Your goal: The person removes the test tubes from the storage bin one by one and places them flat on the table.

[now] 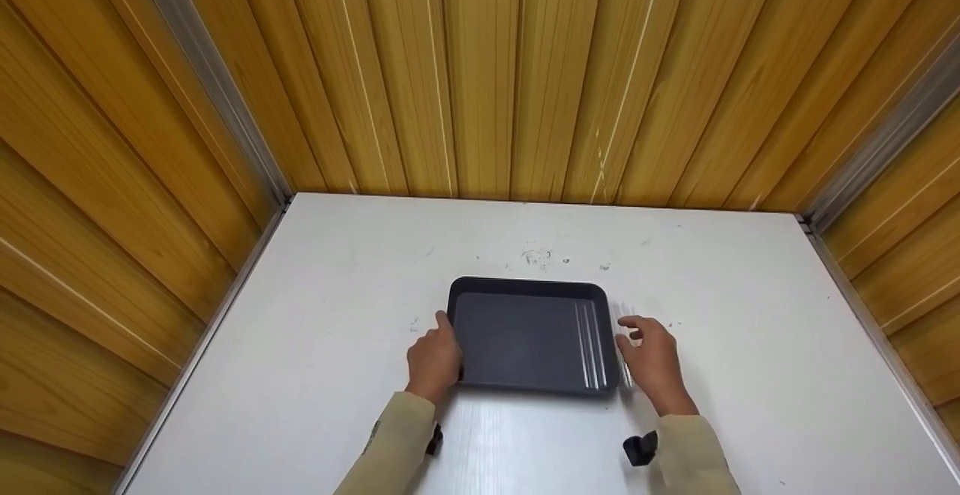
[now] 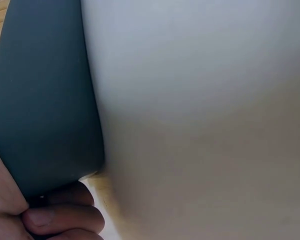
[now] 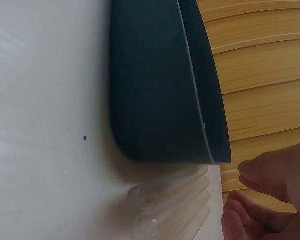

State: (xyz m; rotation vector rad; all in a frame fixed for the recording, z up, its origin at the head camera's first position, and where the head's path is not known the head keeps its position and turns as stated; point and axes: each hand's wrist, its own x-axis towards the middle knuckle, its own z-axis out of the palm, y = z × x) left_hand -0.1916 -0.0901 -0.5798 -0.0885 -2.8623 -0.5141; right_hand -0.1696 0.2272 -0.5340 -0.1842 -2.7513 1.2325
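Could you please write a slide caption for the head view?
The left hand grips a dark tray by its left side; the empty right hand hovers beside its right.

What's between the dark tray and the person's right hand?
Clear, tube-like pieces lie on the white table between the dark tray and the right hand; the right wrist view shows them best.
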